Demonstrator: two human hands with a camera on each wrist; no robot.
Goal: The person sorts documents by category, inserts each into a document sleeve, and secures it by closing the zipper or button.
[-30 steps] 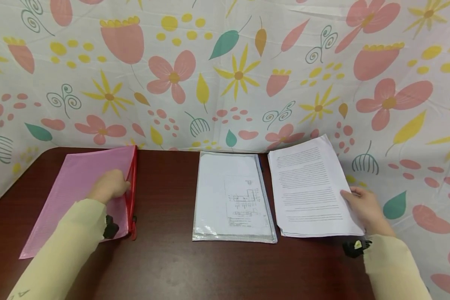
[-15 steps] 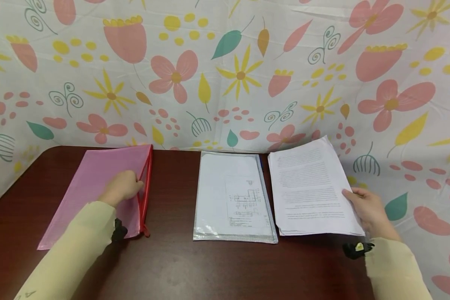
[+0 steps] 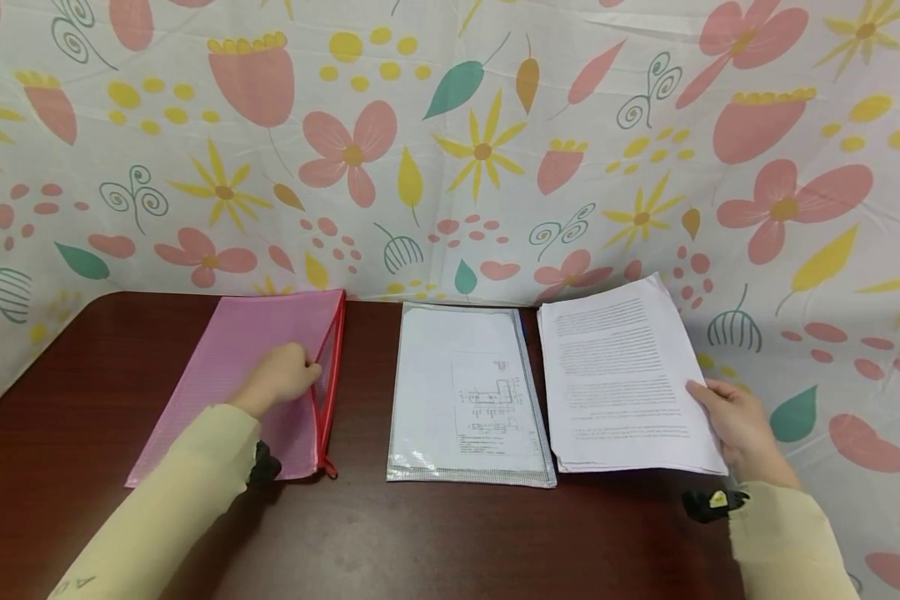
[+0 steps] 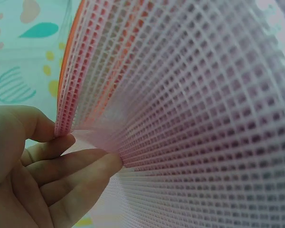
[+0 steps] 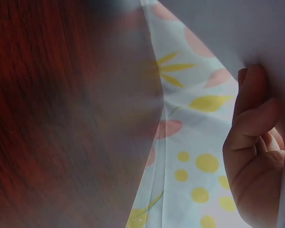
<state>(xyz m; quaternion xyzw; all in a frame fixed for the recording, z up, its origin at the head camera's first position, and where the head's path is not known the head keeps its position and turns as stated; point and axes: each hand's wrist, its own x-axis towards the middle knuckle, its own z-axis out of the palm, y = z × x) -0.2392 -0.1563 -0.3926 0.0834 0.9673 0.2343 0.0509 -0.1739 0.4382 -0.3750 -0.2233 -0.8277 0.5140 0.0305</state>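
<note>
My left hand (image 3: pixel 285 371) pinches the upper edge of a pink mesh zipper pouch (image 3: pixel 217 350) near its red zipper side, thumb against curled fingers. In the left wrist view the mesh pouch (image 4: pixel 194 118) bows outward from the left hand's pinch, and its mouth gapes along the zipper in the head view. At the right, my right hand (image 3: pixel 738 421) grips the right edge of a stack of printed sheets (image 3: pixel 622 383), thumb on top and fingers beneath. From below, the right wrist view shows the fingers (image 5: pixel 256 123) curled under the paper.
Between the hands a clear zipper pouch (image 3: pixel 427 400) with a printed drawing inside lies flat on the dark wooden table (image 3: pixel 390 542). A flower-patterned cloth (image 3: pixel 450 150) hangs behind the table and along its right side.
My left hand has moved to the right, bringing the pink pouch with it toward the clear pouch. The right hand and the paper stack stay nearly where they were.
</note>
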